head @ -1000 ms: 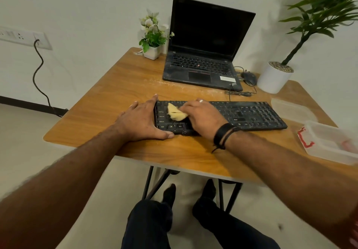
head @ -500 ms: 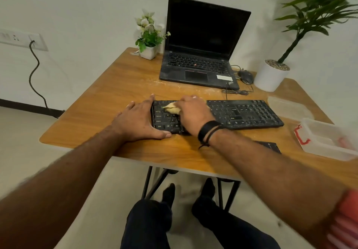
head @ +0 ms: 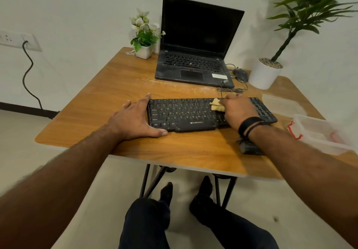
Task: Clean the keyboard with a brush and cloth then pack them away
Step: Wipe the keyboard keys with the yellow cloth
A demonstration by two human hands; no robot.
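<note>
**Head view: cloth wipe under way on the keyboard's right half**

Head camera looks down on a wooden surface where a black keyboard lies crosswise in front of the person. The left hand rests flat at the keyboard's left end, fingers straight along its edge and thumb against the near edge, bracing it without curling round anything. The right hand sits on the keys right of centre, its fingers bunched round a yellow cloth that pokes out on the hand's left side and touches the keys.

By the look of it, the step in hand is the cloth wipe; whether brushing is done cannot be told. A dark object lies on the surface just under the right wrist, possibly the brush, but it is too hidden to be sure. Pale dust shows on the surface between the keyboard and the open laptop.

The keypad end, to the right of the hand, is likely the next stretch to wipe, which calls for steady downward pressure while the left hand stops the keyboard sliding. For packing away, a clear plastic box stands at the right edge, with what seems to be its lid beside it.
</note>
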